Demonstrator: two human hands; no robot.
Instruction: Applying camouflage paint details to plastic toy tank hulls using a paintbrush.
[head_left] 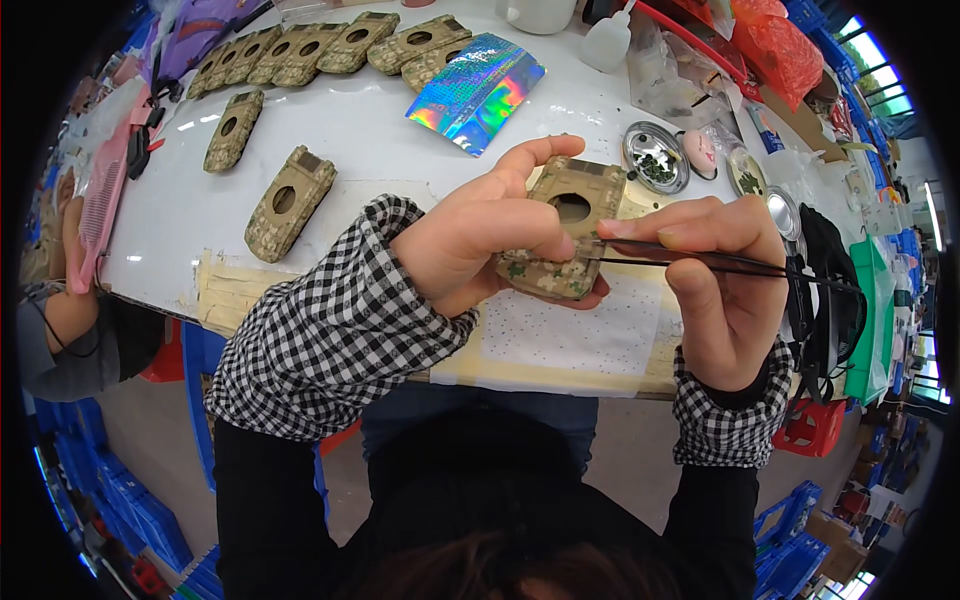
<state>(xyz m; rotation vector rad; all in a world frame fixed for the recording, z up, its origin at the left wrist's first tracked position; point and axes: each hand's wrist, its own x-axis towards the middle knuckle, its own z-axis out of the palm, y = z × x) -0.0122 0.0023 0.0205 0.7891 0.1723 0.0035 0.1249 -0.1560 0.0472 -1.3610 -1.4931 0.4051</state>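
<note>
Near the tabletop's (370, 140) front edge, a hull (587, 233) is clasped by the left hand (475, 228), seemingly steadied for tweezers (640, 262) pinched in the right hand (738, 305).

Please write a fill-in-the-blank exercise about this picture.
The left hand holds a camouflage-patterned model vehicle shell; the right hand holds thin tweezers coloured ____.
Both checked cloth cuffs are black and ____.
The tiny pieces in the round silver metal dish are coloured ____.

Missing words: black; white; green.
</note>
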